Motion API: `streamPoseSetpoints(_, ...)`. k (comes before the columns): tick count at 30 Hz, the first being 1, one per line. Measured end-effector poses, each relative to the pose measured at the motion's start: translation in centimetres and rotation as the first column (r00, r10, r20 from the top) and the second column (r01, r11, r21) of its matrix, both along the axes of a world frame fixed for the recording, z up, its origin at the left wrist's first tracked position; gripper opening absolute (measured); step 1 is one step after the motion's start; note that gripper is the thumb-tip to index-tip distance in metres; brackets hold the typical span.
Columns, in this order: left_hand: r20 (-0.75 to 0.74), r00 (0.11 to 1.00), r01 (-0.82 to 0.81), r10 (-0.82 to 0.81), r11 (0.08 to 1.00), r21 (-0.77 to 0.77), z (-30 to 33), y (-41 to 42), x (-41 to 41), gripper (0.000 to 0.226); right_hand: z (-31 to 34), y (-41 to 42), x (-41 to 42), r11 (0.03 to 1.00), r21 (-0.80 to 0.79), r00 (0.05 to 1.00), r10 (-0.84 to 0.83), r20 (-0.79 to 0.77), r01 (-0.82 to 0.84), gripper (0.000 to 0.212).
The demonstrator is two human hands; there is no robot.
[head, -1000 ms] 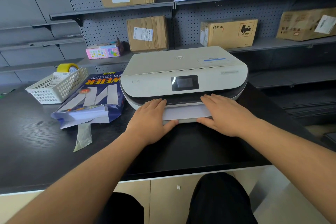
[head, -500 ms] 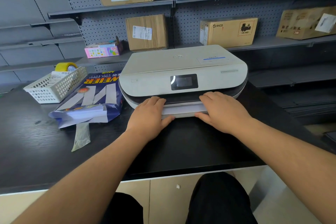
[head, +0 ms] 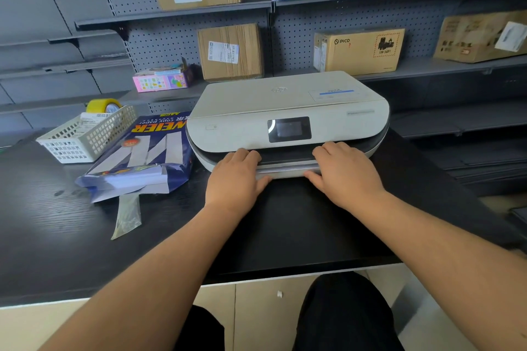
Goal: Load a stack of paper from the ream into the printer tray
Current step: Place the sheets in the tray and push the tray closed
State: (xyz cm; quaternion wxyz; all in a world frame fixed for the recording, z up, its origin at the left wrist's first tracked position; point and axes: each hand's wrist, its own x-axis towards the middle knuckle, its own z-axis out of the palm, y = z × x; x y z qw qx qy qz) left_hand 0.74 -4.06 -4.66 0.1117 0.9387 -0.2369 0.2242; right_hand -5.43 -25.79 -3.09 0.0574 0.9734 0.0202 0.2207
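Fingers (head: pixel 245 155) flat, pressed together on tray (head: pixel 288 172) front, both hands (head: pixel 235 179) (head: pixel 346 174); push evenly, w/o skewing, till flush w/ printer (head: pixel 285 111).

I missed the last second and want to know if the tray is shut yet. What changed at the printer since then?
Both hands, left hand and right hand, pushed the paper tray with its white sheets further into the printer; only a thin strip still shows, so it is nearly shut. Neither hand let go. The opened ream, basket and tape roll stayed put.
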Motion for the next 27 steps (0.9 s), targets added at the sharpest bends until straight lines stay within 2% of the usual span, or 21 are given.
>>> streamPoseSetpoints(12,0.063,0.997,-0.038,0.036,0.999,0.029,0.0,-0.6,0.5,0.034,-1.0,0.4,0.8,1.000,0.009,0.994,-0.029,0.104,0.029,0.032)
streamPoseSetpoints(27,0.126,0.991,-0.057,0.050,0.997,0.055,0.0,-0.7,0.8,0.027,-1.1,0.4,1.4,0.998,0.042,0.989,-0.054,0.140,0.048,0.029)
